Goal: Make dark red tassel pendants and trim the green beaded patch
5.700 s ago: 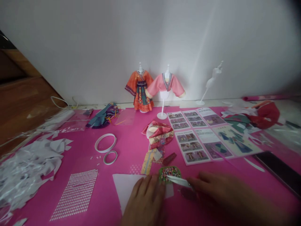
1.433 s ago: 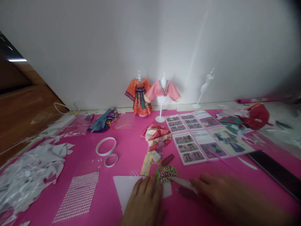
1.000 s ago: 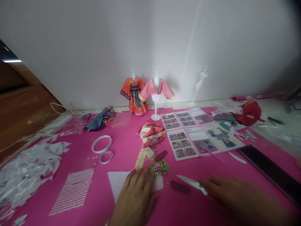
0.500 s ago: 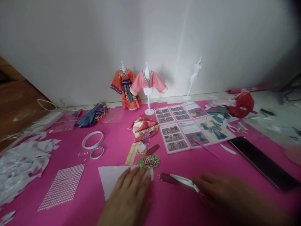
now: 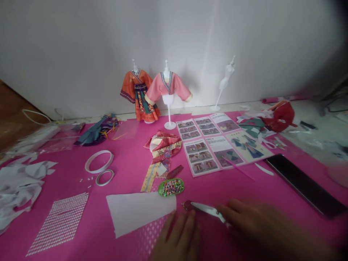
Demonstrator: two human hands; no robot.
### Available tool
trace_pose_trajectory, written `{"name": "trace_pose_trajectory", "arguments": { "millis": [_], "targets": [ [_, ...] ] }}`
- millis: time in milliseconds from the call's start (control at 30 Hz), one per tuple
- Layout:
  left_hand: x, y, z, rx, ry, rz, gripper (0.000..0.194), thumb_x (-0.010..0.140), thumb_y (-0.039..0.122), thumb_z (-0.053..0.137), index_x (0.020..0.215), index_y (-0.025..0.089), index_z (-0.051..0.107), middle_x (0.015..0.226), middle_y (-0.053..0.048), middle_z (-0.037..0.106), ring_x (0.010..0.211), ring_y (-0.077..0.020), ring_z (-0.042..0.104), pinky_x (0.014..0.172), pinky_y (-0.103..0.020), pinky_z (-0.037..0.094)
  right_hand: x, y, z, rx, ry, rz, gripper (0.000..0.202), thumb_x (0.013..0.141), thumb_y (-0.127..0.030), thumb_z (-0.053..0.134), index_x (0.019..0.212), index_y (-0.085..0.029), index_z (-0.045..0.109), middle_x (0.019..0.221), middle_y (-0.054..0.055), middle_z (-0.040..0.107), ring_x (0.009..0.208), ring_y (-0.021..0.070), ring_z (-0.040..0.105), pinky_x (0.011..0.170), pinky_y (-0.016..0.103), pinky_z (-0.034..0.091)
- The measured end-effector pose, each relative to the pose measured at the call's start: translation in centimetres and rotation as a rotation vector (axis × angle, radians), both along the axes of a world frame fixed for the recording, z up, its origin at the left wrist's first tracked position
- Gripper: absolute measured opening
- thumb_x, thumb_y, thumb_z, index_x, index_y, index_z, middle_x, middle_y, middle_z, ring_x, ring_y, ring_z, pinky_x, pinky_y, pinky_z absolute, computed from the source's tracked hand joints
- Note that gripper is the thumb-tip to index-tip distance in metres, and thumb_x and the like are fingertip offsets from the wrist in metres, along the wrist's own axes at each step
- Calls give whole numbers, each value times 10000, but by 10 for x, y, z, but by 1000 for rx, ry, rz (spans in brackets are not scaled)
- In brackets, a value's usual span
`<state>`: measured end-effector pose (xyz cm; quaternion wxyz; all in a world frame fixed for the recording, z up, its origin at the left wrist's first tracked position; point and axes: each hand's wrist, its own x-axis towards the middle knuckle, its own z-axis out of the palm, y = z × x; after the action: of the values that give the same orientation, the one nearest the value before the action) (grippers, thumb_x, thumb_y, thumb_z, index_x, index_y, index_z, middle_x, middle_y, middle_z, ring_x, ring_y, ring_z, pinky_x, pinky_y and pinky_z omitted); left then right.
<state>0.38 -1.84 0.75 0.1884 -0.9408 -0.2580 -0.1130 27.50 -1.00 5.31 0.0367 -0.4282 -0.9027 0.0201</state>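
Well — scissors (image 5: 208,210) in right fingers (image 5: 231,214).

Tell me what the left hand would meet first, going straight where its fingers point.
Likely the dark red strip, its beaded end just ahead of the left hand; depth there is unclear.

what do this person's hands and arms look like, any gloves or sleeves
The left hand and right hand are both bare, with no gloves. I can't make out any rings. No sleeve shows on the right forearm, though it's dim and blurred. The left wrist and left forearm are out of frame.
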Motion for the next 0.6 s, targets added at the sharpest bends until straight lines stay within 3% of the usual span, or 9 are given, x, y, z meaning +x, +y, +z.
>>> {"name": "trace_pose_trajectory", "arguments": {
  "millis": [267, 400, 600],
  "targets": [
    [-5, 1, -3, -68, 51, 13, 332, 1045, 267, 425, 1337, 217, 576, 1371, -38, 655, 1172, -262, 645, 948, -405, 511, -2, 5, -2, -30, -36, 48, 362, 844, -57, 537, 1155, -235, 590, 885, -3, 733, 629, 164, 703, 529, 278, 460],
    [-5, 2, -3, -125, 55, 8, 342, 1035, 291, 462, 1354, 218, 562, 1415, -61, 619, 1201, -284, 631, 975, -432, 492, -5, 6, -3, 34, 23, 24, 420, 760, 1, 482, 1089, -236, 594, 842, -9, 733, 589, 165, 700, 507, 268, 459],
    [-4, 3, -3, -174, 61, 11, 346, 1028, 316, 486, 1354, 226, 562, 1419, -59, 614, 1198, -295, 630, 988, -450, 480, -9, 8, 9, 98, 26, 67, 440, 679, 37, 444, 989, -233, 600, 775, -13, 731, 502, 168, 678, 426, 271, 442]
  ]
}}
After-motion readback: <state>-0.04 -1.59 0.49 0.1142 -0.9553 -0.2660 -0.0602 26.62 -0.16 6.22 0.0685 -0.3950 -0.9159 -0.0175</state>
